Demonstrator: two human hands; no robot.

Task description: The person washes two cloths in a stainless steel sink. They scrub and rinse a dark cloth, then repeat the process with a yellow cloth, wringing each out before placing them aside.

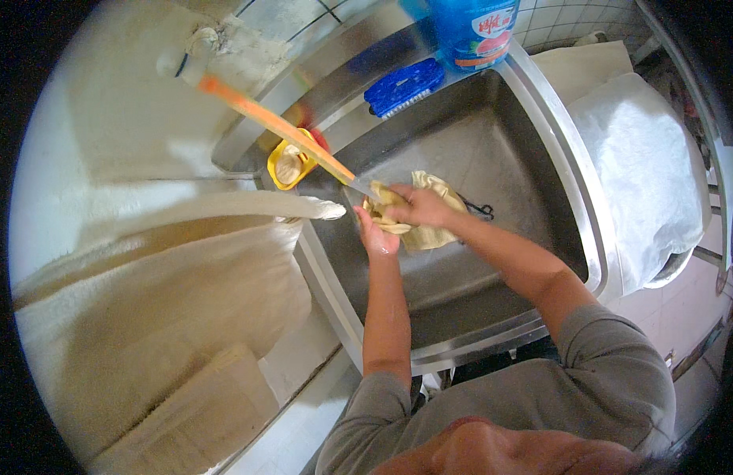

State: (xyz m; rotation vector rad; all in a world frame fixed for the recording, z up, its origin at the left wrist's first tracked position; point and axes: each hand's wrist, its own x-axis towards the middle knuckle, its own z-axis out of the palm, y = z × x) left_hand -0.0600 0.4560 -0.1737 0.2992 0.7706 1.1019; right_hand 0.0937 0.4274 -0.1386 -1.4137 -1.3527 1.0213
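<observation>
Both hands are over the stainless steel sink basin. My left hand grips the lower edge of a wet yellowish cloth. From the right, my right hand presses and holds the same cloth, its fingers partly blurred. Part of the cloth hangs below and behind my right hand, with a dark cord beside it. An orange hose slants down from the upper left, and its pale end points at the cloth between my hands. Water seems to run from it.
On the sink's back ledge lie a blue scrubbing brush and a blue detergent bottle. A yellow soap dish with a pale piece in it sits at the left corner. Pale sheeting juts towards the basin; a white plastic cover stands right.
</observation>
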